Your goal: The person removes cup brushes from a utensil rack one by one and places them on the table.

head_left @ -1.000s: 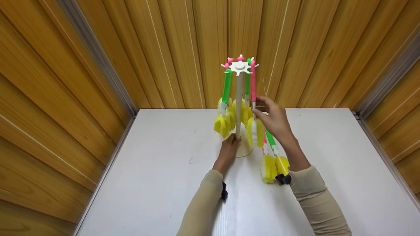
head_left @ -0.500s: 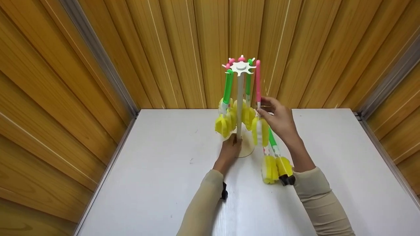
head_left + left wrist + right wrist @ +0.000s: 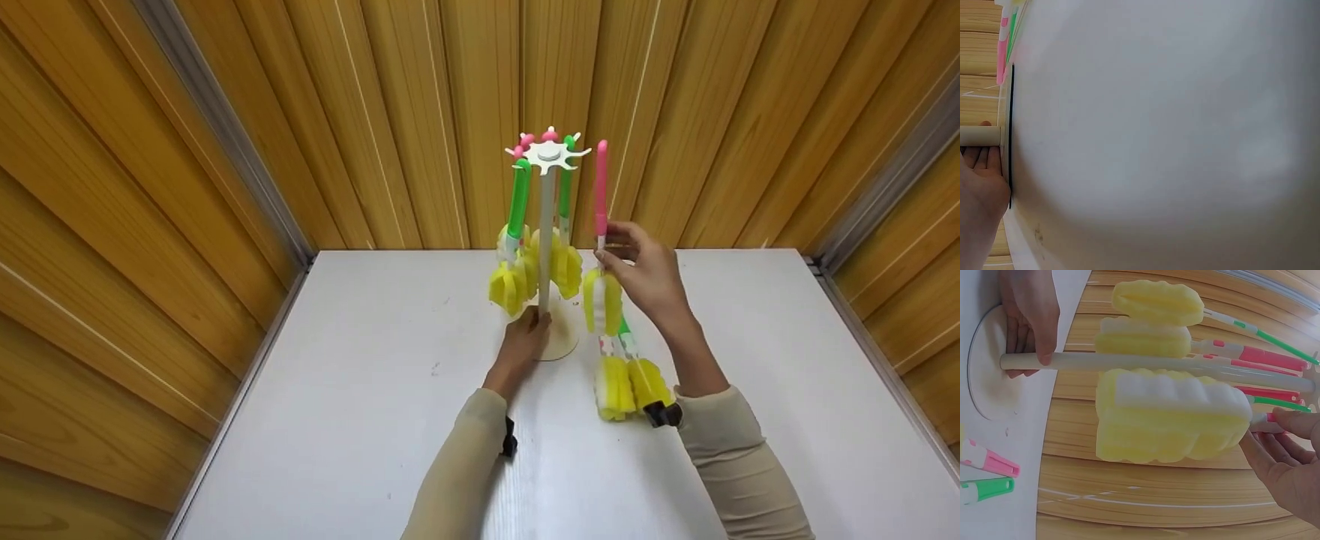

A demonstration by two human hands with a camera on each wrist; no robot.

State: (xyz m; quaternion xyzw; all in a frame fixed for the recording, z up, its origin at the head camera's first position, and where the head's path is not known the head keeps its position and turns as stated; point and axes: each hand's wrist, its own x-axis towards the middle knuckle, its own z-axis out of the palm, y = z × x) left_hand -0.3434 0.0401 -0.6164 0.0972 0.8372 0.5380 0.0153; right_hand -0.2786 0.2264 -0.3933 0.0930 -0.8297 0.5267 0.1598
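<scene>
Lying pair: nearest you on the white worktop (image 3: 375,420), a pink-handled brush with a yellow sponge head (image 3: 615,386) and a green-handled brush with a yellow sponge head (image 3: 647,381) lie side by side.
Left hand at the pole: your left hand (image 3: 523,337) grips the white upright stand (image 3: 546,240) low, just above its round base.
Pink brush in the air: your right hand (image 3: 652,274) pinches an upright pink-handled brush with a yellow-and-white sponge (image 3: 601,210) at the neck; it has moved outward from the stand's star-shaped top, so a gap shows and it appears free of the hooks.
Hooks: a green-handled brush at front left (image 3: 517,214), another green at rear right and several pink ones hang there.
Behind: yellow-brown plank wall (image 3: 420,112).
</scene>
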